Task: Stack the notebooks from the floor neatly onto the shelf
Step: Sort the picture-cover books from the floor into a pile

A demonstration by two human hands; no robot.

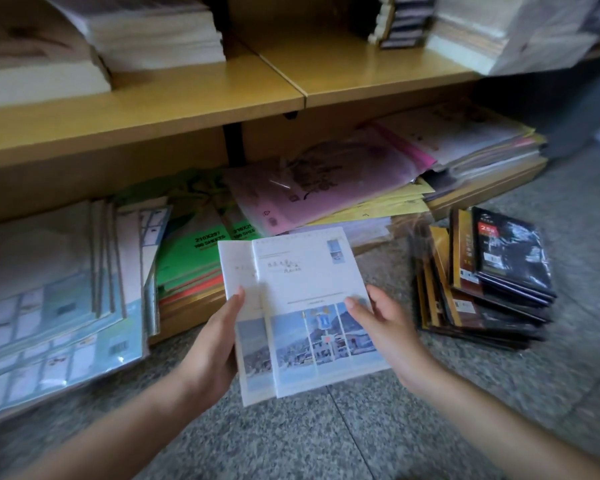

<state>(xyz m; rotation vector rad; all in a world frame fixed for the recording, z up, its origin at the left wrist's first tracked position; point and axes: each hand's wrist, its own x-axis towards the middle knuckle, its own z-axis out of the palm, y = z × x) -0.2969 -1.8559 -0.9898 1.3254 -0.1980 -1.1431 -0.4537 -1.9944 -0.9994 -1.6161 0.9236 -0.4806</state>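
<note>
Two white notebooks with a blue harbour picture on the cover are held above the grey floor, one fanned out to the left under the other. My left hand grips their left edge, thumb on the cover. My right hand grips the right edge, thumb on top. A pile of dark, plastic-wrapped notebooks lies on the floor to the right. The wooden shelf runs across above, with bare board in its middle.
The low shelf behind the notebooks holds light blue packs at left, green and orange paper packs, and pink and yellow sheets. White paper stacks sit on the upper shelf. Speckled stone floor lies below.
</note>
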